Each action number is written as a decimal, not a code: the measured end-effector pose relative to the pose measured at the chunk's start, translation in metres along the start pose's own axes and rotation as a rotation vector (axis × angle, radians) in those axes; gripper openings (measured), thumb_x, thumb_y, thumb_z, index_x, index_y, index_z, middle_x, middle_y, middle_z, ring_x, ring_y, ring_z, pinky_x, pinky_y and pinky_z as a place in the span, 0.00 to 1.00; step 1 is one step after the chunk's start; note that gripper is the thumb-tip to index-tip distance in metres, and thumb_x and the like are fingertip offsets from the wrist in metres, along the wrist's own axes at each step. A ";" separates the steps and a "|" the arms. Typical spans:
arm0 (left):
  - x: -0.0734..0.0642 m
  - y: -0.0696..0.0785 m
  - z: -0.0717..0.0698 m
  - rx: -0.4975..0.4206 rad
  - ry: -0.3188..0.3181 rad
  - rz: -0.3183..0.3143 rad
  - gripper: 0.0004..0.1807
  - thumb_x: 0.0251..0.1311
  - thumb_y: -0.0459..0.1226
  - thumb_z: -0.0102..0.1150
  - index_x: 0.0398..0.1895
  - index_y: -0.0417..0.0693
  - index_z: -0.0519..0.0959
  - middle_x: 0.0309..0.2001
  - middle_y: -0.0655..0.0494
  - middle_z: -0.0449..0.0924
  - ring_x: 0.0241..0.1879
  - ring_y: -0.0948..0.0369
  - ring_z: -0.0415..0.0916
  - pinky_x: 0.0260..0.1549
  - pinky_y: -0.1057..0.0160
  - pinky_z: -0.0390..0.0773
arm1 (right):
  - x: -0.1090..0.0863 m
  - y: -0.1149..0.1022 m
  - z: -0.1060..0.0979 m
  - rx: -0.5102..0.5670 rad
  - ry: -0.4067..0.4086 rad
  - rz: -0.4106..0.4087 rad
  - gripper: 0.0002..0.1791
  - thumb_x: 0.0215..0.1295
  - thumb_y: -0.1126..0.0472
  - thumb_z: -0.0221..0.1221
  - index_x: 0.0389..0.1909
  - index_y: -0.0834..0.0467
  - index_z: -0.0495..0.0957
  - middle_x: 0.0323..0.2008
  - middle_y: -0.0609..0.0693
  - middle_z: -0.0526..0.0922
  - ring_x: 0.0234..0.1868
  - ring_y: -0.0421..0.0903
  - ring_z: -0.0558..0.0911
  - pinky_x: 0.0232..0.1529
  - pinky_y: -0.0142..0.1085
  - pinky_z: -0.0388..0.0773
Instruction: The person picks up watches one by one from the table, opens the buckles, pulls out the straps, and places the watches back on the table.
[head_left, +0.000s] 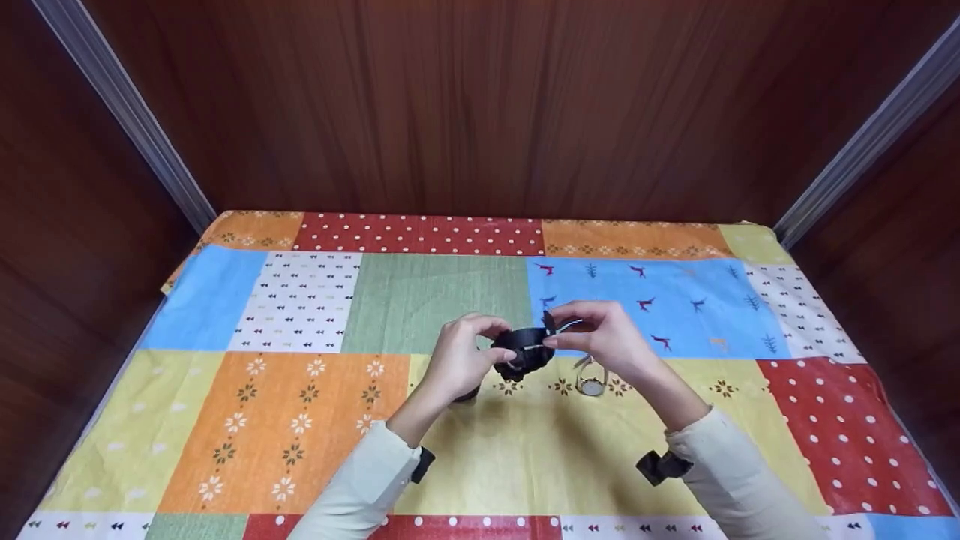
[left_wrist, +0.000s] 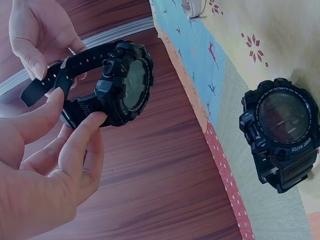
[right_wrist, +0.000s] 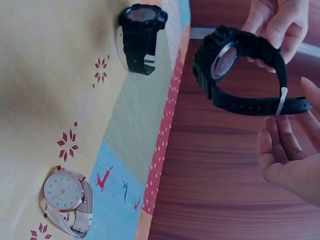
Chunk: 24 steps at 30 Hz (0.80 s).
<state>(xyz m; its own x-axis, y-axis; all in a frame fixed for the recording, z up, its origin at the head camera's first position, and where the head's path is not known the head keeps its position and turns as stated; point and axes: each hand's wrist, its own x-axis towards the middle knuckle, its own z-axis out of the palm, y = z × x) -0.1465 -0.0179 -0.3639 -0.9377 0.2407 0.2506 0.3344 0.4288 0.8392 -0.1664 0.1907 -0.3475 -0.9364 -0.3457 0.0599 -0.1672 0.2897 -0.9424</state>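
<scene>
A black digital sport watch (head_left: 523, 352) is held up over the table between both hands. In the left wrist view, my left hand (left_wrist: 55, 170) pinches its strap near the case, thumb and fingers on opposite sides. My right hand (head_left: 607, 337) pinches the free end of the strap, beside the metal buckle (right_wrist: 282, 101). That strap end passes through the buckle, so the band makes a loop. Its dial (left_wrist: 136, 85) faces away from the left hand. A second black sport watch (left_wrist: 284, 122) lies on the cloth below, partly behind the left hand in the head view.
A round white-dial watch (right_wrist: 63, 191) with a pale strap lies on the cloth near the right forearm. A patchwork tablecloth (head_left: 300, 435) covers the table. Brown wood-grain panels (head_left: 480, 105) stand behind and at both sides.
</scene>
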 end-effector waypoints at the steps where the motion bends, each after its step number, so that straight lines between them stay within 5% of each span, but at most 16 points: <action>1: 0.000 0.000 0.000 0.001 -0.001 0.002 0.11 0.45 0.29 0.67 0.35 0.40 0.82 0.33 0.52 0.80 0.38 0.56 0.75 0.43 0.53 0.69 | 0.000 0.000 -0.001 -0.002 0.006 0.000 0.18 0.48 0.69 0.67 0.42 0.70 0.79 0.38 0.61 0.80 0.36 0.47 0.82 0.39 0.35 0.77; 24: 0.001 -0.001 -0.005 -0.030 0.000 0.022 0.11 0.44 0.29 0.67 0.35 0.38 0.82 0.34 0.51 0.81 0.38 0.57 0.76 0.44 0.57 0.70 | -0.003 0.001 -0.014 0.024 -0.018 0.017 0.16 0.49 0.64 0.67 0.40 0.66 0.80 0.35 0.56 0.83 0.37 0.48 0.81 0.42 0.38 0.75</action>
<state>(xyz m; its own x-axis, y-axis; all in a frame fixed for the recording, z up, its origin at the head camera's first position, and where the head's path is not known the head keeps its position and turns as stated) -0.1485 -0.0221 -0.3620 -0.9302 0.2497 0.2692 0.3519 0.3971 0.8476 -0.1678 0.2047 -0.3445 -0.9333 -0.3572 0.0384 -0.1439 0.2738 -0.9510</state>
